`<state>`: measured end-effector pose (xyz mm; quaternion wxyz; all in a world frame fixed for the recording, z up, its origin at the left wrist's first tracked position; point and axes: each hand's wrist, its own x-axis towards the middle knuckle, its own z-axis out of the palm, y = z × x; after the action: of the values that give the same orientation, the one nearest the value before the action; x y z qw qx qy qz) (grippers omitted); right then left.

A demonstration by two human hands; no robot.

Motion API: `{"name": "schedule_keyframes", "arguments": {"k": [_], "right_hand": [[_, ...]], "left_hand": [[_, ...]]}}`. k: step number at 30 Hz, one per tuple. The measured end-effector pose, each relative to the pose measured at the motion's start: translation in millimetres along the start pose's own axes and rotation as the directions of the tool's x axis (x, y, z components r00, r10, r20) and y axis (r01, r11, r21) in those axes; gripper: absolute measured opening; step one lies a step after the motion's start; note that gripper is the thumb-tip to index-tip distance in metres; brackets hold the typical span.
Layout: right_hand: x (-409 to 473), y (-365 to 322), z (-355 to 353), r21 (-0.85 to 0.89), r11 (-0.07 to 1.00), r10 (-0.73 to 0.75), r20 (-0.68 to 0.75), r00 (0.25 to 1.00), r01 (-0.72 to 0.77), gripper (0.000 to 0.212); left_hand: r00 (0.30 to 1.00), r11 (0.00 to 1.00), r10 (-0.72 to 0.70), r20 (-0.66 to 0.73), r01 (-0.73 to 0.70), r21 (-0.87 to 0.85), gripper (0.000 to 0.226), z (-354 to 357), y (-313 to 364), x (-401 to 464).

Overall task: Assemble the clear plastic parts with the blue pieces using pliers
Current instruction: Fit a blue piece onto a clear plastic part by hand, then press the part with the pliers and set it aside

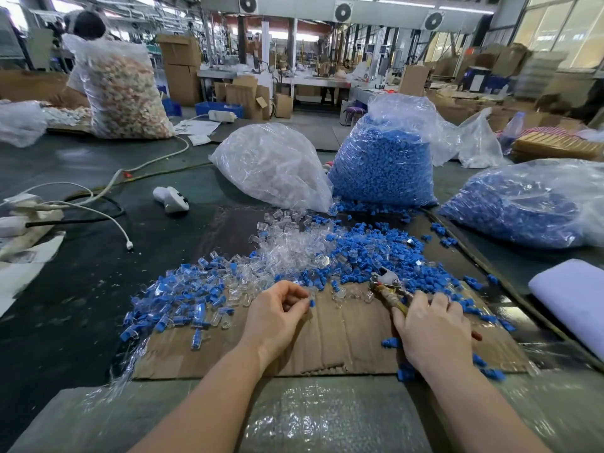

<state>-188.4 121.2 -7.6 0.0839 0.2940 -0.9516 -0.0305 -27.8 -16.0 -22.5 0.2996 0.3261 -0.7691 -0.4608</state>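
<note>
On cardboard (343,338), blue pieces (376,253) heaped beside glassy clear plastic parts (287,246).

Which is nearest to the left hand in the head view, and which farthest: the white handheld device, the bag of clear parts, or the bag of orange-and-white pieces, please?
From the left hand:
1. White handheld device, ahead-left.
2. Bag of clear parts, ahead.
3. Bag of orange-and-white pieces, far left.

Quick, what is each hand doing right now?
Left hand: pinching a small blue piece at its fingertips.
Right hand: gripping the handles of the pliers, which lie over the cardboard.
</note>
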Motion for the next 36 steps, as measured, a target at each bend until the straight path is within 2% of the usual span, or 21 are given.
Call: {"name": "schedule_keyframes", "arguments": {"k": [3,5,8,10,12,15,20,23,30,36], "right_hand": [[-1.7,-1.1,-9.8,-0.009,0.998,-0.064,-0.063,0.996,0.064,0.045],[0.1,-5.0,-19.6,0.074,0.988,-0.134,-0.056,0.989,0.138,0.043],[-1.8,-18.9,-41.0,0.446,0.873,-0.271,0.109,0.956,0.197,0.042],[-7.6,-30.8,-54.9,0.668,0.735,-0.359,0.237,0.903,0.117,0.039],[-14.5,-38.9,-63.6,0.771,0.636,-0.421,0.325,0.847,0.02,0.039],[-19.1,-44.1,-65.1,0.773,0.635,-0.467,0.376,0.8,0.007,0.036],[-19.9,-49.1,-65.4,0.772,0.633,-0.507,0.462,0.728,-0.05,0.006],[-20.8,-50.9,-66.9,0.727,0.687,-0.5,0.493,0.712,-0.021,0.005],[-23.2,-50.1,-69.5,0.739,0.673,-0.543,0.515,0.663,-0.024,0.007],[-24.7,-50.0,-72.6,0.753,0.656,-0.574,0.456,0.68,0.049,0.006]], "left_hand": [[0.998,0.994,-0.061,-0.014,0.059,-0.095,0.016,-0.9,1.3,2.4],[0.991,0.964,-0.134,-0.014,0.127,-0.233,0.011,-3.5,3.6,5.6],[0.967,0.872,-0.253,-0.009,0.224,-0.436,0.006,-6.4,7.1,10.2],[0.95,0.825,-0.312,-0.018,0.261,-0.501,0.005,-6.5,7.4,13.2],[0.934,0.783,-0.358,-0.017,0.29,-0.55,0.004,-5.9,7.8,15.2],[0.921,0.782,-0.385,-0.052,0.296,-0.548,0.005,-4.1,8.6,18.8],[0.89,0.752,-0.447,-0.088,0.321,-0.576,0.006,-4.3,13.1,20.6],[0.881,0.773,-0.456,-0.124,0.324,-0.545,0.007,-4.3,14.2,21.0],[0.865,0.753,-0.488,-0.118,0.349,-0.558,0.006,-2.8,14.8,19.9],[0.866,0.755,-0.481,-0.135,0.331,-0.566,0.007,-0.4,20.0,17.3]]}}
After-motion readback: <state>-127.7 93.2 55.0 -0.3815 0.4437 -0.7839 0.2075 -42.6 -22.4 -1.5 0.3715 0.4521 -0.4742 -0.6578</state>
